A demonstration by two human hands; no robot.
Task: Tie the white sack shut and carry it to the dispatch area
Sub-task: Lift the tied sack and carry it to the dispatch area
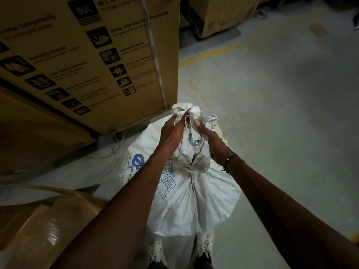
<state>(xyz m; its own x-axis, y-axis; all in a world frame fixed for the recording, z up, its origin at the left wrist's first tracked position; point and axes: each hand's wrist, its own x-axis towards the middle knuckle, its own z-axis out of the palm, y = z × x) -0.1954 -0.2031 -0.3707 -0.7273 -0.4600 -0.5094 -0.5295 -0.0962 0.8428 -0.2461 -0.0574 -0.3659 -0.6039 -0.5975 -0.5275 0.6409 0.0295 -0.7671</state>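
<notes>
1. A large cardboard box [87, 61] printed with black icons and feature text stands on the grey floor [281, 113], just behind and to the left of the sack.
2. The white sack [194, 202] stands on the floor right in front of the person's shoes [203, 247]. It is woven, full and rounded, creased into pleats that run up to a cinched neck, with blue print on its left side.
3. Above the neck the loose fabric is bunched into a crumpled top, with a metal eyelet [197, 141] showing between the hands.
4. The left hand [172, 131] grips the top fabric, fingers curled round it.
5. The right hand [210, 138] grips the other side, thumb pressed on the cloth; a dark band [230, 159] circles that wrist.
</notes>
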